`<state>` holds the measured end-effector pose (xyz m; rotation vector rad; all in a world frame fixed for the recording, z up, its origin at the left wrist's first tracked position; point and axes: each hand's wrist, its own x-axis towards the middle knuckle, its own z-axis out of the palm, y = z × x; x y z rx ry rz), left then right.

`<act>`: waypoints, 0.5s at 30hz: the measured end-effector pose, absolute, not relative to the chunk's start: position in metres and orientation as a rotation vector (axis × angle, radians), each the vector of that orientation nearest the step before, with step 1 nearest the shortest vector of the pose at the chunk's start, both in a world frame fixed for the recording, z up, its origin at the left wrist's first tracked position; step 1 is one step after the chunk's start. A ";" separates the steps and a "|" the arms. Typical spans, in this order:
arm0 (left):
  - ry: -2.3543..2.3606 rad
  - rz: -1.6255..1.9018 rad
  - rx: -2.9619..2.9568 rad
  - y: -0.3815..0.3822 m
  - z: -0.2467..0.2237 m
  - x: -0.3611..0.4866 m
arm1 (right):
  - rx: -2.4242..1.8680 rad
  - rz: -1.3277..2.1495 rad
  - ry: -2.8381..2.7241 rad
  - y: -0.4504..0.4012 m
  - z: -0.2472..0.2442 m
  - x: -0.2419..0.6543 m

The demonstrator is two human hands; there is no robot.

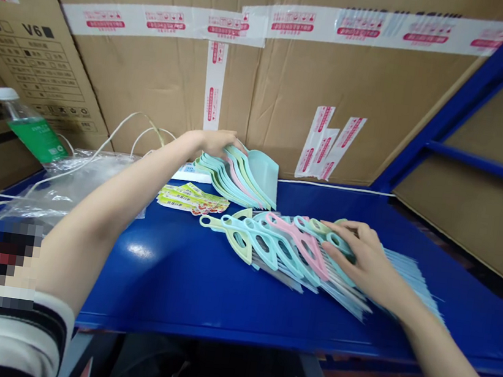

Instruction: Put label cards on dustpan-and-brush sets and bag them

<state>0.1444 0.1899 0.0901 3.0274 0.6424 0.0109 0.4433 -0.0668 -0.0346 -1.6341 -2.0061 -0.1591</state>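
Note:
Several pale blue, green and pink dustpans stand nested in a row against the cardboard. My left hand reaches over the top of this row, its fingers bent onto a dustpan's edge; part of the grip is hidden. To the right, several small hand brushes with looped blue, pink and yellow-green handles lie overlapping on the blue shelf. Over their right end rests my right hand, thumb and fingers apart around a blue handle without closing on it. Bristles stick out under my right wrist.
Yellow-green printed labels lie left of the brushes on the blue shelf. A green-labelled bottle, clear plastic bag and white cable are at the left. Large cardboard boxes form the back; a blue metal frame stands right.

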 end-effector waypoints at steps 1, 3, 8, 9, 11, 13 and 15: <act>0.641 -0.007 2.986 0.189 0.091 0.141 | -1.641 -0.156 -2.005 -0.067 -0.036 0.444; 0.661 -0.032 2.902 0.186 0.091 0.136 | -1.655 -0.139 -2.010 -0.067 -0.037 0.444; 0.759 -0.010 2.852 0.176 0.087 0.136 | -1.689 -0.118 -2.048 -0.067 -0.033 0.447; 0.761 -0.012 2.861 0.175 0.087 0.137 | -1.701 -0.119 -2.056 -0.068 -0.031 0.447; 0.760 -0.014 2.886 0.175 0.086 0.138 | -1.727 -0.116 -2.077 -0.071 -0.026 0.451; 0.760 -0.011 2.923 0.175 0.086 0.139 | -1.770 -0.113 -2.083 -0.075 -0.022 0.457; 0.772 -0.015 2.974 0.176 0.086 0.141 | -1.850 -0.146 -2.044 -0.080 -0.020 0.467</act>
